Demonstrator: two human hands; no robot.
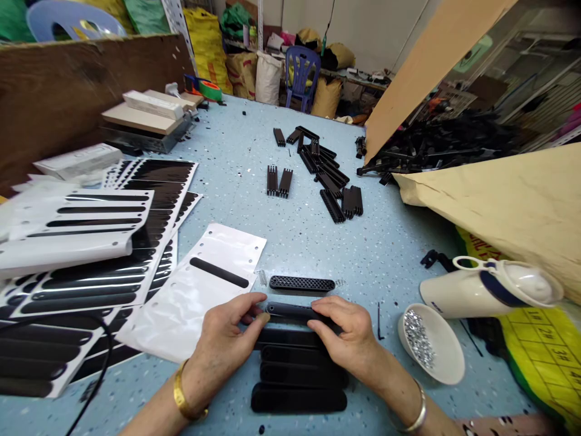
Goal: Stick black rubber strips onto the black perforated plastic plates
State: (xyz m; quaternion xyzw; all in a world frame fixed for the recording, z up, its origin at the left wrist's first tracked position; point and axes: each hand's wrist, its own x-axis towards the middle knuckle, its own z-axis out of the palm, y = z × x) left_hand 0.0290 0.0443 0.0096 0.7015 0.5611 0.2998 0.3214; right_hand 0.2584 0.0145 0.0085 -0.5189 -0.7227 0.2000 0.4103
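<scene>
Between my two hands lies a long black plastic strip with rounded ends and a small hole near its left end. My left hand pinches that left end with thumb and fingers. At the other end, my right hand grips the strip and covers its tip. Just beyond is a black textured bar, flanked by small clear pieces. Several smooth black bars are lined up below my hands. A white backing sheet with one black adhesive strip lies left of my left hand.
Black sticker sheets overlap along the left. Several ribbed black parts are scattered at the back. On the right are a white bowl of small screws, a cream jug on its side and a hex key.
</scene>
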